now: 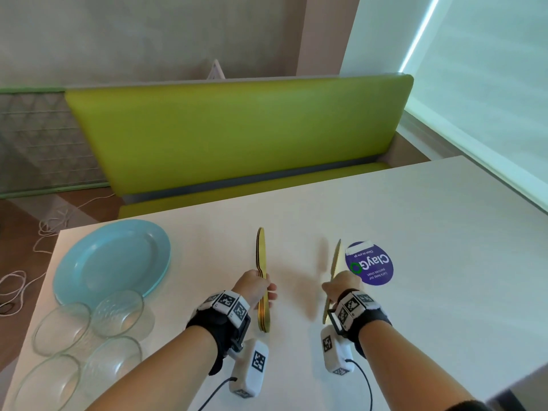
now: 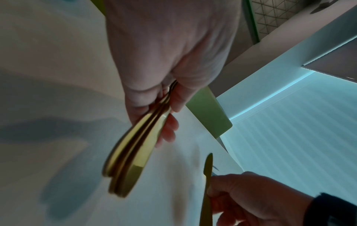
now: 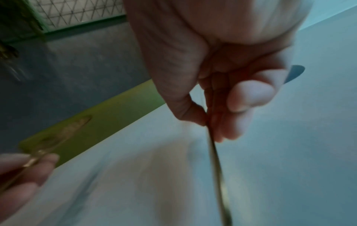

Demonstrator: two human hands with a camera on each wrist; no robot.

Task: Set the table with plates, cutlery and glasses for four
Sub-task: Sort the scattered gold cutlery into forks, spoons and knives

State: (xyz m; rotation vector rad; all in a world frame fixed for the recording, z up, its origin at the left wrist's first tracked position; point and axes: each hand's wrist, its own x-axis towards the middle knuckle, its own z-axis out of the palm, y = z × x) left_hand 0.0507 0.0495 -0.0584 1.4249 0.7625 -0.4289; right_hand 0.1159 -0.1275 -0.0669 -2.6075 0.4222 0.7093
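My left hand (image 1: 261, 287) grips a bundle of gold knives (image 1: 261, 256) above the middle of the white table (image 1: 415, 232); the left wrist view shows their stacked handles (image 2: 133, 156) between fingers and thumb. My right hand (image 1: 341, 284) holds a single gold knife (image 1: 336, 259) edge-on, seen as a thin blade (image 3: 216, 160) in the right wrist view. A light blue plate (image 1: 112, 259) lies at the table's left. Several clear glasses (image 1: 118, 312) stand in front of it near the left edge.
A round purple sticker (image 1: 370, 262) is stuck to the table just right of my right hand. A green bench seat (image 1: 237, 134) runs along the far side. White cord (image 1: 17, 280) lies on the floor at the left.
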